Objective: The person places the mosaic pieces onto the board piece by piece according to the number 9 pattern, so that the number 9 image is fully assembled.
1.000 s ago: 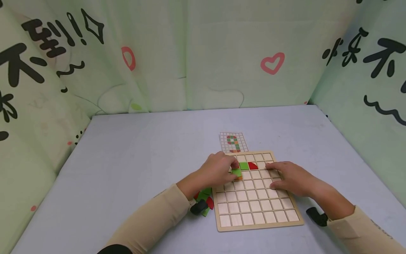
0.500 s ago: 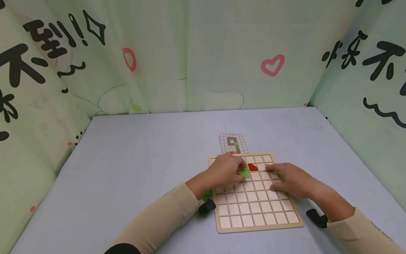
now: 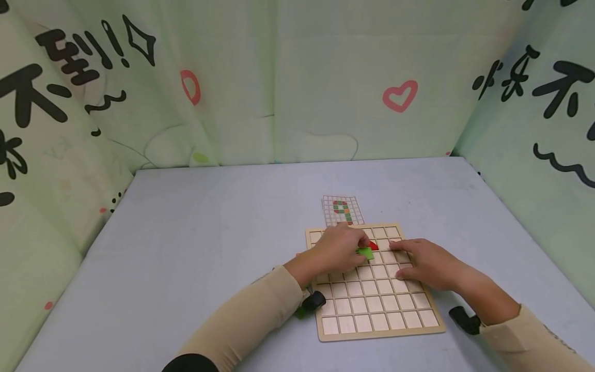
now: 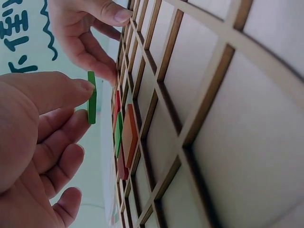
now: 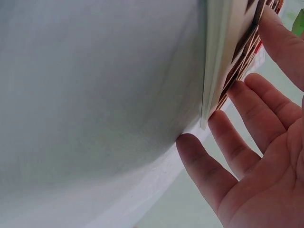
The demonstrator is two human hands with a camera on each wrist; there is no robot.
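Between thumb and fingertip, my left hand [image 3: 341, 250] pinches a green square tile [image 4: 92, 99], held just above the wooden grid board [image 3: 381, 321]. In the left wrist view, an orange tile [image 4: 129, 136], another green tile [image 4: 118, 135] and red pieces lie in the grid's cells beyond it. The head view shows one red rounded-corner piece [image 3: 374, 246] right beside the held tile; my left hand covers the others. My right hand [image 3: 429, 262] rests on the board's right side, thumb and fingers spread. Some of its fingertips touch the board's edge in the right wrist view.
Behind the board lies a small pattern card [image 3: 354, 209] with a coloured figure on a grid. Loose green pieces [image 3: 302, 312] are partly hidden under the left wrist camera [image 3: 314, 300]. A printed curtain [image 3: 325, 124] encloses the white table [image 3: 223, 217].
My left hand has moved to the right across the board with the green tile, and now hides the laid green tile seen earlier. My right hand stays in place.
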